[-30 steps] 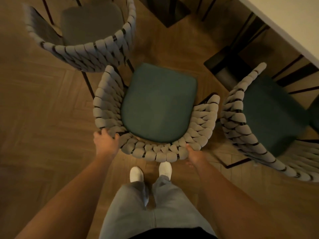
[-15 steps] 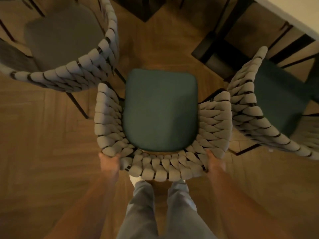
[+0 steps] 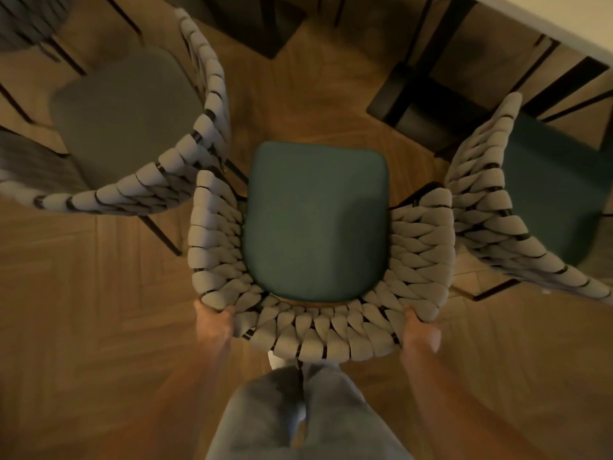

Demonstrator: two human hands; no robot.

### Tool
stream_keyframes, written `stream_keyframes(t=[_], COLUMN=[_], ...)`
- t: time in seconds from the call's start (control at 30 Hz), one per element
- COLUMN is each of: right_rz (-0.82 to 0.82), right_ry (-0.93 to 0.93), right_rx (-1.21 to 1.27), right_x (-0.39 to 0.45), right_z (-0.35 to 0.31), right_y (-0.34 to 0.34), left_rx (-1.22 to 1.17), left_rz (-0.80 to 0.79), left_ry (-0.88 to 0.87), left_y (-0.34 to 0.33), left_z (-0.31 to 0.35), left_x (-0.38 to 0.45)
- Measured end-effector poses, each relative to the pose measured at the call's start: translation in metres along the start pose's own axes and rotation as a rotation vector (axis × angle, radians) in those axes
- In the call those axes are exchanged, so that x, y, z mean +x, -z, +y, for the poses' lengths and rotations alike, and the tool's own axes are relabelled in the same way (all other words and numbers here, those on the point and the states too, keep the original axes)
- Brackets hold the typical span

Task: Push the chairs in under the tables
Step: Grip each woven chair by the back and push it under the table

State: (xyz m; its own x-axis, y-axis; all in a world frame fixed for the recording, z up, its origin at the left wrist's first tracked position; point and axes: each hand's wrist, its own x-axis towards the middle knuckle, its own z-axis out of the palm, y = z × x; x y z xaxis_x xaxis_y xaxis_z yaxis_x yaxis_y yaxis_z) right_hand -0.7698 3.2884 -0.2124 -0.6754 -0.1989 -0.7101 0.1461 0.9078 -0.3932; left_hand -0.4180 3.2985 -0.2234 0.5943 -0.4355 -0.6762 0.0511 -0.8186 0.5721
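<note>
Chair (image 3: 316, 224) nearer, both hands (image 3: 212, 323) lower.

A wooden floor (image 3: 83, 310) laid in a herringbone pattern is seen across the whole frame, lit in a warm, dim tone. Grey trouser legs (image 3: 308, 416) are seen at the bottom centre of the frame, with the toe of a white shoe (image 3: 276, 361) showing just above the left one. A dark rectangular patch (image 3: 265, 24), too blurred to be identified, is noted on the floor at the top centre.
</note>
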Motion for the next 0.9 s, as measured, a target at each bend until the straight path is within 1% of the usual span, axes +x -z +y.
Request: stream_keyframes(t=[0.13, 0.3, 0.53, 0.63, 0.9], right_rz=[0.015, 0.053, 0.085, 0.1, 0.123], right_ry=[-0.008, -0.071, -0.109, -0.135, -0.155], right_rx=[0.015, 0.032, 0.12, 0.169, 0.176], right_x=[-0.004, -0.015, -0.035, -0.045, -0.05], right_z=[-0.005, -0.013, -0.011, -0.014, -0.018], right_y=[-0.005, -0.016, -0.054, -0.067, -0.088], left_rx=[0.042, 0.106, 0.173, 0.184, 0.268], left_rz=[-0.04, -0.092, -0.188, -0.206, -0.257], left_ry=[-0.024, -0.066, -0.145, -0.156, -0.173], left_y=[-0.001, 0.002, 0.013, 0.015, 0.008], left_z=[0.01, 0.034, 0.084, 0.098, 0.128], left_x=[0.016, 0.04, 0.088, 0.106, 0.144])
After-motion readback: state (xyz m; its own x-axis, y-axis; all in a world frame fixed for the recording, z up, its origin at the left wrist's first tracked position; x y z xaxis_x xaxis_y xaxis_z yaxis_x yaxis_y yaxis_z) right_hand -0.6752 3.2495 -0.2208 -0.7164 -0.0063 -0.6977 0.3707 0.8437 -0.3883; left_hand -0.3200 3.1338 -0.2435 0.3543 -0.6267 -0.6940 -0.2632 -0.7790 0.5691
